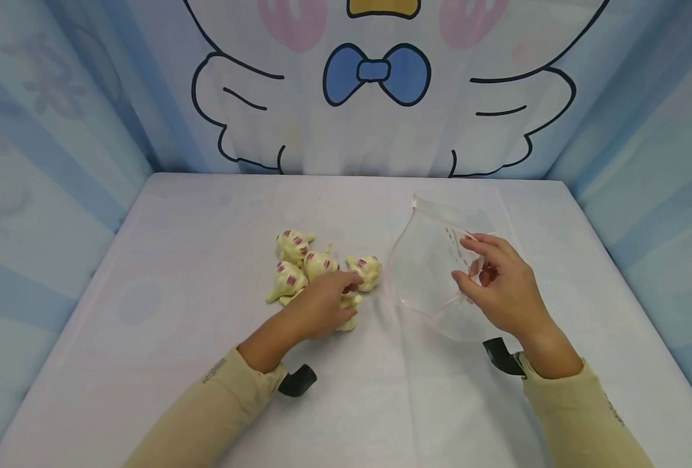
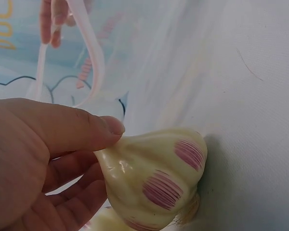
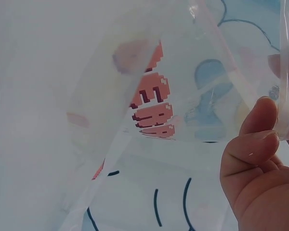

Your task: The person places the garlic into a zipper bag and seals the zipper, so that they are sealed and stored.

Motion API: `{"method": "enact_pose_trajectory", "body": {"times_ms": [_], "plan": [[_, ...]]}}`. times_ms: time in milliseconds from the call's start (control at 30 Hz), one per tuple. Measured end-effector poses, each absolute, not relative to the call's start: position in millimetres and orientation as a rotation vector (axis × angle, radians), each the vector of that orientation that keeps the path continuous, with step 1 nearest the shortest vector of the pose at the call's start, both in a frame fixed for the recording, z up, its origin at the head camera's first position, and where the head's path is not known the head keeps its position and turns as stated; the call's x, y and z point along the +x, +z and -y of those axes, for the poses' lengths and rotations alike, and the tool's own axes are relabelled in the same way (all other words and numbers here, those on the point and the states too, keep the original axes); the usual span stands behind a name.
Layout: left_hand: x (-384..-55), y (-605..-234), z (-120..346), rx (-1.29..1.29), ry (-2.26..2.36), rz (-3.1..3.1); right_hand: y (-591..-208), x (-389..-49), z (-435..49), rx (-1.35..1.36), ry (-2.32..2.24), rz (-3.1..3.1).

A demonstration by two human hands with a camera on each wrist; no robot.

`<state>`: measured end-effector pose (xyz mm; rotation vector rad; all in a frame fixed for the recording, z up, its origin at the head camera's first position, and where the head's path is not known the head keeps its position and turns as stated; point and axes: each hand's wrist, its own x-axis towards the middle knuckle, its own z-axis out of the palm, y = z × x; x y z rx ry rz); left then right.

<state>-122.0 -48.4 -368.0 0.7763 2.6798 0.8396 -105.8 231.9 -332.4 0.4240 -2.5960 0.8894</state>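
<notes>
My left hand (image 1: 322,305) reaches into a cluster of garlic bulbs (image 1: 290,279), pale with purple-striped patches. Up close in the left wrist view, its thumb and fingers pinch one garlic bulb (image 2: 154,178) by the narrow stem end, its round body close to the tabletop. Part of another bulb shows below it. To the right, my right hand (image 1: 501,279) grips the rim of a clear plastic zip bag (image 1: 422,266) between thumb and fingers. Red block lettering (image 3: 154,106) is printed on the bag, whose mouth is spread apart.
A white cloth covers the table (image 1: 147,364). Behind it hangs a curtain with a cartoon figure and a blue bow tie (image 1: 375,71); blue-and-white curtains (image 1: 41,195) close in both sides. A black wrist mount (image 1: 298,381) sticks out from each sleeve.
</notes>
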Motion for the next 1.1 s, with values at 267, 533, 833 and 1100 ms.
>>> {"method": "enact_pose_trajectory", "body": {"times_ms": [267,533,833,1100], "plan": [[-124,-367,47,0.757,0.842,-2.682,-333,-106,-233,0.428,0.897,2.593],[-121,-363,49,0.712,0.870,-2.674,-334,-105,-232,0.432,0.897,2.596],[-117,-352,53,0.704,0.912,-2.679,-334,-106,-231,0.442,0.912,2.604],[-115,-340,54,0.726,0.905,-2.677,-333,-107,-230,0.432,0.896,2.615]]}}
